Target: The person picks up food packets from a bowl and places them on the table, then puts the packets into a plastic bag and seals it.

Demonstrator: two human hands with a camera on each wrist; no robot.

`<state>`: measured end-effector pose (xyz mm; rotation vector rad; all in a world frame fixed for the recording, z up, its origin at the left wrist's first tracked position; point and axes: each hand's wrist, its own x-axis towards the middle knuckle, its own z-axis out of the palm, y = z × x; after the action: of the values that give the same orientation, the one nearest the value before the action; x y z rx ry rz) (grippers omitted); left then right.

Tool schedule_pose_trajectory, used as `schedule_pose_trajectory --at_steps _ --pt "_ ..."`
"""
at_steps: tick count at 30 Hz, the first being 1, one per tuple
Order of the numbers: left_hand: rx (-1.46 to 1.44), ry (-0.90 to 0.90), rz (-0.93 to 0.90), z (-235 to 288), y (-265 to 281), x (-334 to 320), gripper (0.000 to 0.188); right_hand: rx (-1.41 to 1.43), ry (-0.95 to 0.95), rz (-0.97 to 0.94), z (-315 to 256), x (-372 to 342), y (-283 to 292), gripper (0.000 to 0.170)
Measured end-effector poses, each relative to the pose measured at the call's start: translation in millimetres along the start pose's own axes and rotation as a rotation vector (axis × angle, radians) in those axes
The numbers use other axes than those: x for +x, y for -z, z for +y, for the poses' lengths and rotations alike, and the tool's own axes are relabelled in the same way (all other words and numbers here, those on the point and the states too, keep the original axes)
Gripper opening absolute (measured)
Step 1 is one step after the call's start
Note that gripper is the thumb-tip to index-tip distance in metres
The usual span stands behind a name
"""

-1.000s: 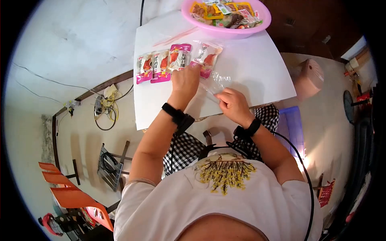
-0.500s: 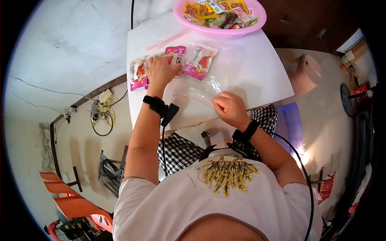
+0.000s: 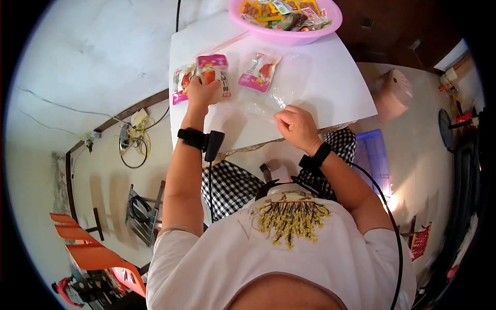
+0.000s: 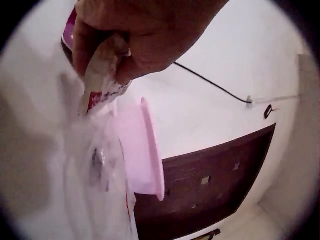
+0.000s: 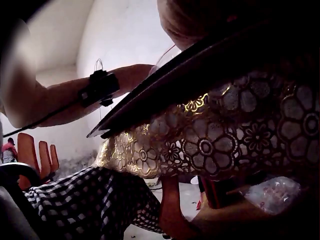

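Note:
My left hand (image 3: 201,94) is over the left side of the white table, pinching a pink-and-white snack packet (image 4: 101,75) between thumb and fingers, as the left wrist view shows. A packet with a pink top (image 3: 213,60) shows just beyond the hand, and another pink-and-white packet (image 3: 182,81) lies left of it. To the right, one packet (image 3: 261,72) lies within the clear plastic zip bag (image 3: 281,98), which is spread flat. Near the table's front edge, my right hand (image 3: 298,128) has curled fingers and grips the bag's open edge.
At the back of the table (image 3: 341,93) stands a pink basin (image 3: 289,37) filled with assorted snack packets. A pink cylindrical roll (image 3: 395,95) stands past the right edge. Below it on the floor is a blue plastic crate (image 3: 373,155). Gold-patterned cloth (image 5: 205,147) hangs under the tabletop.
My left hand left the packet in the bag, moved left to the other packets and took hold of one. The pink-topped packet shifted left. My right hand stayed at the bag's edge.

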<state>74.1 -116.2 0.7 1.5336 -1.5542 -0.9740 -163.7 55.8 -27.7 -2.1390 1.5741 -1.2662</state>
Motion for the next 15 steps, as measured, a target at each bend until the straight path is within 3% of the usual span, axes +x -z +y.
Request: schedule_pose_trajectory --at_steps 2,3,6,10,11,14,15 --pt "-0.445 -0.038 -0.015 -9.7 11.0 -24.0 0.034 0.028 -0.034 -0.007 -1.8 0.7 1.4 0.005" --pt "-0.518 0.077 -0.053 4.0 17.7 -46.1 0.027 0.039 -0.054 -0.018 -2.2 1.2 2.4 0.005" --pt "-0.721 0.287 -0.088 -18.1 28.8 -87.0 0.027 0.064 -0.068 -0.018 -2.8 1.7 3.5 0.006" --pt "-0.444 0.447 -0.420 -6.1 52.5 -140.3 0.035 0.061 -0.076 -0.031 -0.9 1.9 3.7 0.006" --pt "-0.291 0.420 -0.475 1.4 59.9 -148.0 0.037 0.070 -0.083 -0.034 -0.7 1.8 3.5 0.007" --pt "0.353 0.077 -0.486 2.2 75.4 -139.9 0.038 0.068 -0.081 -0.022 -3.3 2.9 4.7 0.007" --pt "0.566 -0.217 -0.401 10.3 75.7 -138.6 0.044 0.073 -0.079 -0.016 -2.1 2.8 3.7 0.007"
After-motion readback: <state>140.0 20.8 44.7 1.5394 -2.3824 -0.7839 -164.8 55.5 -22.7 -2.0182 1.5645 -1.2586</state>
